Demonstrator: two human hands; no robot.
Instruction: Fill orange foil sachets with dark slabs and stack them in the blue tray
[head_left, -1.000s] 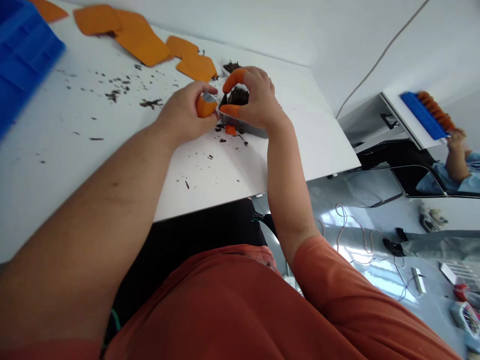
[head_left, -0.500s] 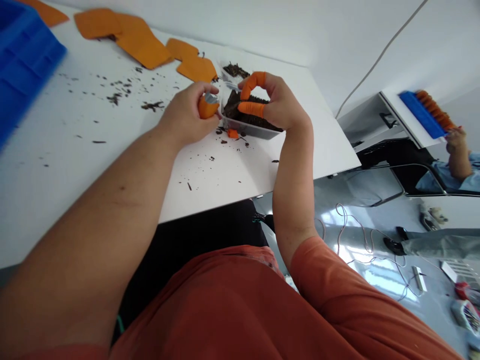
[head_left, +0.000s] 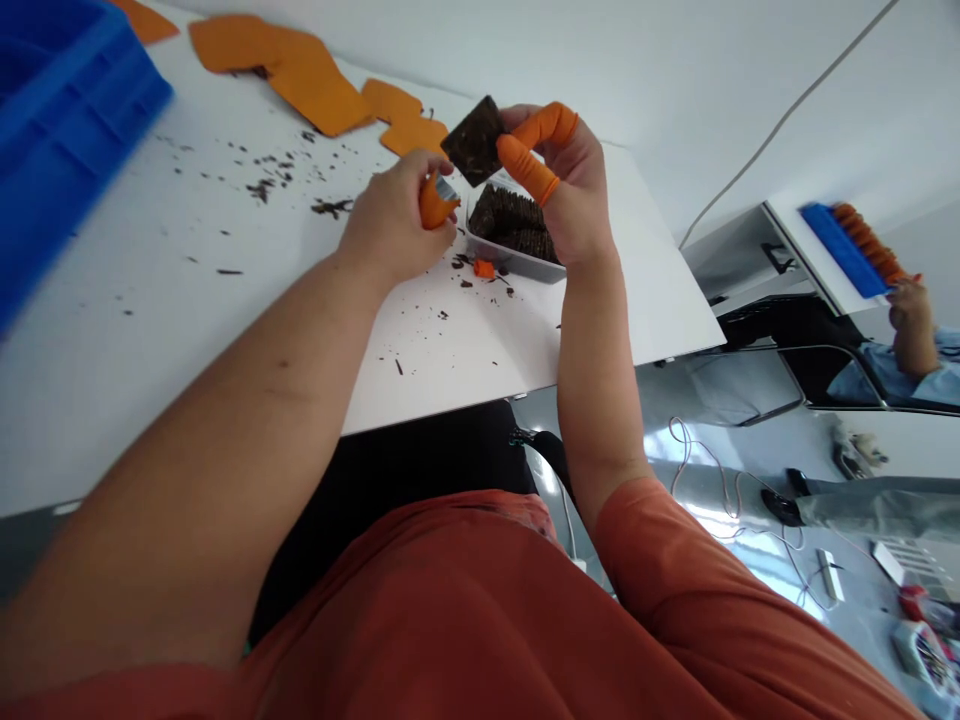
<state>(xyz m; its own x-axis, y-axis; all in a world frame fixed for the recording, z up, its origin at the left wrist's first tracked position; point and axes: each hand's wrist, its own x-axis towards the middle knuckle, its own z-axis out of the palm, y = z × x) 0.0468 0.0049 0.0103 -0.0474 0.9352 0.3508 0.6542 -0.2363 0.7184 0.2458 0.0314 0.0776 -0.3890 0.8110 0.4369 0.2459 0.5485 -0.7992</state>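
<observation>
My left hand (head_left: 386, 225) is closed around a small orange pouch (head_left: 435, 205) whose opened end shows a silvery lining. Between thumb and fingers, my right hand (head_left: 576, 185) pinches a thin dark brown square slab (head_left: 474, 142), raised tilted beside the pouch and apart from it. Orange finger cots (head_left: 529, 168) cover the thumb and a finger of that hand. Below the slab, a clear plastic box (head_left: 521, 264) holds rows of similar brown slabs (head_left: 517, 222) standing on edge. A small orange scrap (head_left: 484, 269) lies against the box's near side.
Flat orange pouches (head_left: 311, 88) lie along the back of the white table (head_left: 457, 375). Dark crumbs (head_left: 262, 188) are scattered over it. A blue crate (head_left: 82, 130) stands at the left. Across the room, a person's hand (head_left: 909, 300) is beside another blue crate (head_left: 844, 250).
My right hand has risen out of the plastic box with a brown slab in its fingers. My left hand keeps its hold on the pouch. The whole view has shifted slightly.
</observation>
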